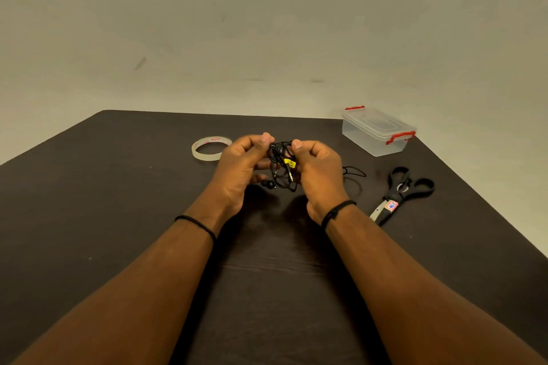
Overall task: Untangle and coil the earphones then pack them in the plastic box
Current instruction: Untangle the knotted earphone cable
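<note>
We hold the tangled earphones [281, 164] between both hands, left fingers [264, 139] and right fingers [297, 144] pinching the top, plug hanging down.

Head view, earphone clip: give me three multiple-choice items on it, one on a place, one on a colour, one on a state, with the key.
1. Where do the scissors lie?
A. on the table, right of the hands
B. inside the plastic box
C. under the tape roll

2. What colour are the latches of the plastic box?
A. blue
B. red
C. green

3. What state are the earphones in?
A. neatly coiled
B. packed in the box
C. a tangled bundle

Key: 1 A, they lie beyond the right hand. 2 B, both latches show red. 3 C, the left hand and right hand hold a knotted clump, while the tape roll sits apart.
</note>
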